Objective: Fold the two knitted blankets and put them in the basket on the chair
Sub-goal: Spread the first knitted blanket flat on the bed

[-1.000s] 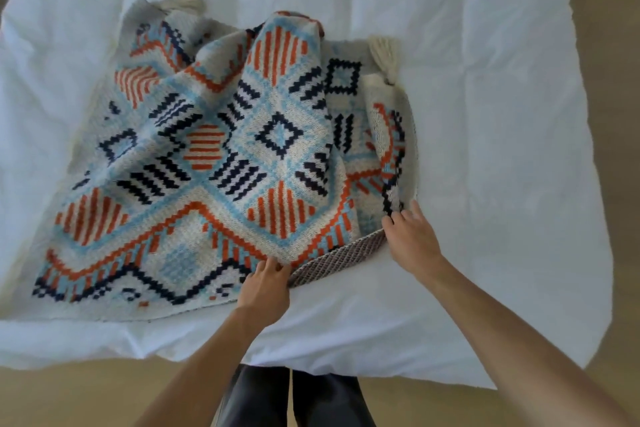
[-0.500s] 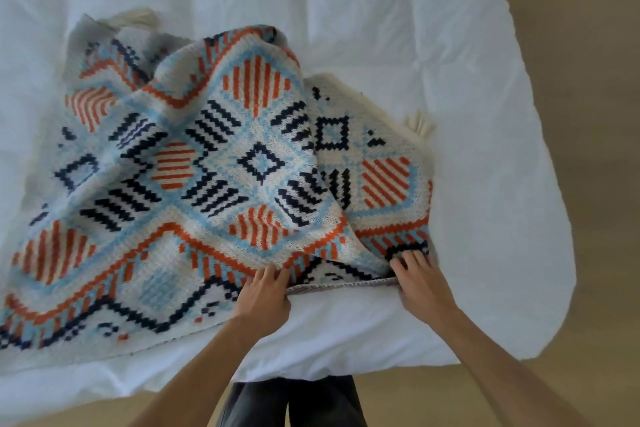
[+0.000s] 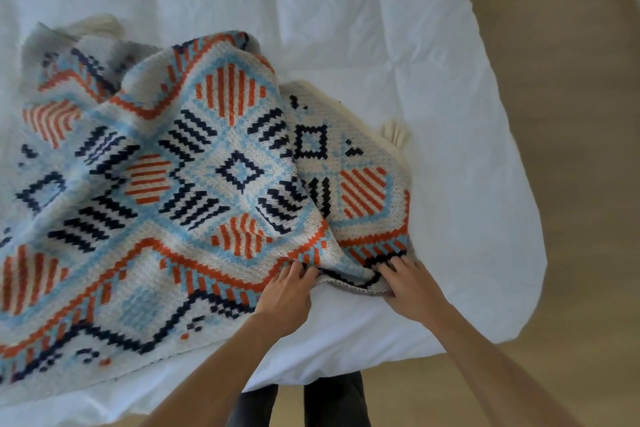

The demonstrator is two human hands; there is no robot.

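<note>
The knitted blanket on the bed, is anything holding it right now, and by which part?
The knitted blanket is held by its near edge: the left hand grips the hem, and the right hand grips the near right corner.

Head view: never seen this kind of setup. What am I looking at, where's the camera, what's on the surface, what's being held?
There is no machine here: a person is working with two bare hands. The single picture comes from a wide-angle camera worn on the head. It looks forward and down, so the arms reach in from the bottom edge. The surface is a bed covered in white bedding. On it lies a knitted blanket patterned in orange, light blue and dark blue. It is partly rumpled and has a cream tassel at its right side. The left hand and the right hand both grip the blanket's near edge, close together. Below them are the person's dark trousers, and the floor shows to the right. Only one blanket shows; no basket or chair is in view.
</note>
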